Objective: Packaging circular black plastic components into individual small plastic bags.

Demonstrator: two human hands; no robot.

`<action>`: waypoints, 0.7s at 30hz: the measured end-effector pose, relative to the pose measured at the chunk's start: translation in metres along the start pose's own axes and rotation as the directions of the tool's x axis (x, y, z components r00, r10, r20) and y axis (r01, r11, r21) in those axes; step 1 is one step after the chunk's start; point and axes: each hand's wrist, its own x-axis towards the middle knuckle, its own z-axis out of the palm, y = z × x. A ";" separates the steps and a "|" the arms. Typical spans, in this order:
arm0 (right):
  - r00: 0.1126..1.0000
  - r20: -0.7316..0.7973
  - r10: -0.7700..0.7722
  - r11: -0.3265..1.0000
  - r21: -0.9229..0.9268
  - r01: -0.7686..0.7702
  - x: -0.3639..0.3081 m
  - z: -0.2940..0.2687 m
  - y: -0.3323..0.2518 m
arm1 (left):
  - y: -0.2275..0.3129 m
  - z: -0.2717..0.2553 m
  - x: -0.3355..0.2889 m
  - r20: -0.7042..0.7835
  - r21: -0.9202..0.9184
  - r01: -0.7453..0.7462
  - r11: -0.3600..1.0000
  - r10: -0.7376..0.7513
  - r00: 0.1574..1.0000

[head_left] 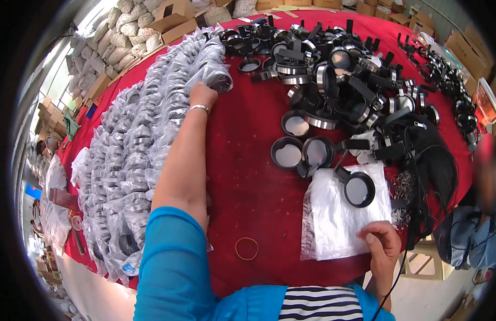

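Observation:
My left hand (203,96) reaches far forward, its fingers closed on a bagged black pan (220,83) at the end of a row. Long rows of such pans in clear plastic bags (138,142) fill the table's left side. My right hand (382,243) is at the near right, fingers loosely bent and apart, holding nothing. It hovers by the edge of a stack of clear plastic bags (333,230). On that stack lies a small round black pan (359,189) with a short handle and a pale inside. More unbagged pans (288,153) sit just beyond it.
A big heap of black-handled pans (328,80) covers the far right of the red tablecloth (242,203). A rubber band (247,249) lies near me. A black bag (435,160) and small metal parts (403,187) are to the right. A stool (427,262) and another person's leg (462,235) stand beside the table.

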 end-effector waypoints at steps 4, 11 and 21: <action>0.966 0.157 -0.204 0.869 -0.425 0.253 0.004 0.007 -0.008 | 0.030 -0.035 -0.004 0.071 0.069 -0.070 0.995 0.065 0.995; 0.934 0.206 -0.293 0.649 -0.675 0.352 -0.001 0.036 0.002 | 0.147 -0.096 -0.133 0.098 -0.799 -0.126 0.587 0.335 0.937; 0.889 0.080 -0.451 0.781 -0.446 0.436 0.008 0.027 0.025 | 0.114 -0.144 -0.289 0.300 -0.931 0.075 0.358 0.630 0.716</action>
